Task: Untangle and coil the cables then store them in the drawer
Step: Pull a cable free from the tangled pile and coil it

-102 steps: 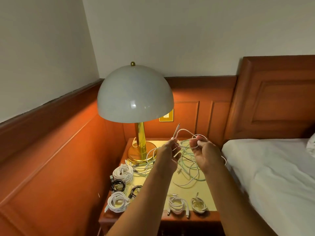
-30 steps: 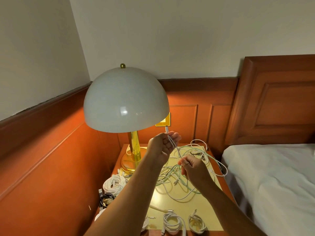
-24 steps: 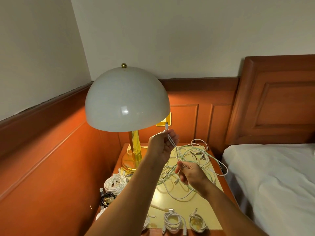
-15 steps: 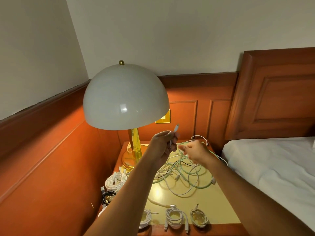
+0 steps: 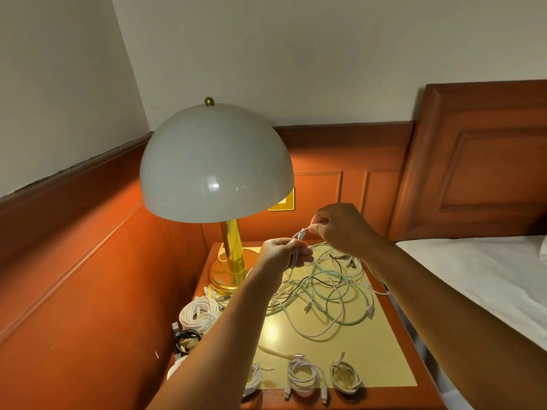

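We see a thin white cable (image 5: 297, 247) held in the air above the bench, its silvery plug end pinched between the thumb and fingertips of the right hand (image 5: 340, 229), while the left hand (image 5: 284, 255) has its fingers curled around the cable a little lower down. From the left hand the cable drops into a loose tangle of white, pale green and black cables (image 5: 328, 287) spread over the middle and back of the yellow-topped wooden bench (image 5: 381, 368). Along the front edge of the bench lie three small coiled white cables: one (image 5: 305, 378) near the middle, one (image 5: 345, 377) to its right, and one (image 5: 254, 380) partly hidden by the left forearm. At the left edge sit a larger coiled white cable (image 5: 199, 312) and, nearer us, a coiled black cable (image 5: 186, 343). A lamp with a white dome shade and a shiny gold stem and base (image 5: 216, 164) stands at the back left corner of the bench. A gold wall plate (image 5: 282, 202) shows just behind the shade on the reddish wood panelling (image 5: 88, 261). To the right are a bed with a white sheet (image 5: 479, 279) and a wooden headboard (image 5: 479, 161).
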Demonstrator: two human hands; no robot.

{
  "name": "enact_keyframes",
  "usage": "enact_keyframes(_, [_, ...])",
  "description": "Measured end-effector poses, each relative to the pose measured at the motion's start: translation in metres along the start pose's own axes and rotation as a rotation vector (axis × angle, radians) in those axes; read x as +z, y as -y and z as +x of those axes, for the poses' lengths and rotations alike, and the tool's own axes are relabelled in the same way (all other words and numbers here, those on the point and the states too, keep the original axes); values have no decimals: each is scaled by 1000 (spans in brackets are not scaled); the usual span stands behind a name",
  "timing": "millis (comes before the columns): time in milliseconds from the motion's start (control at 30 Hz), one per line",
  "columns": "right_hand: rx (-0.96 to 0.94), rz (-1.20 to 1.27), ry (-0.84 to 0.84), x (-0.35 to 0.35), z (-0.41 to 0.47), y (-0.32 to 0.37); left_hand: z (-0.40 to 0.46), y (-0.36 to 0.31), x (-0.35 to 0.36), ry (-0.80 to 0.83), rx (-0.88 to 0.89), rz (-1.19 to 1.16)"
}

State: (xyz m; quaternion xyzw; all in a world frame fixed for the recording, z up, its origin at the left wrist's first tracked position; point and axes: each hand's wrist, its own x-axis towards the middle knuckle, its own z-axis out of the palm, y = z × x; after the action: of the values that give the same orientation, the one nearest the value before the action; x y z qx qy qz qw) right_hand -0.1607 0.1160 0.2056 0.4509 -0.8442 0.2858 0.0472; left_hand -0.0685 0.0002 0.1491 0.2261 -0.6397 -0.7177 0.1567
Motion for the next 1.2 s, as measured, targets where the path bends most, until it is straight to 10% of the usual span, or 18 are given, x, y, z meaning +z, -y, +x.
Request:
enact_keyframes(367, [238,546,-30,49,-56,-13,12,-10,10,27,11,-584])
enact_keyframes(733, [503,1354,241,62,-87,-40,-5,-18,30,120,-61,-661])
enact_keyframes(1200, [500,1197,192,48,-116,-3,-105,-36,7,216,13,-326])
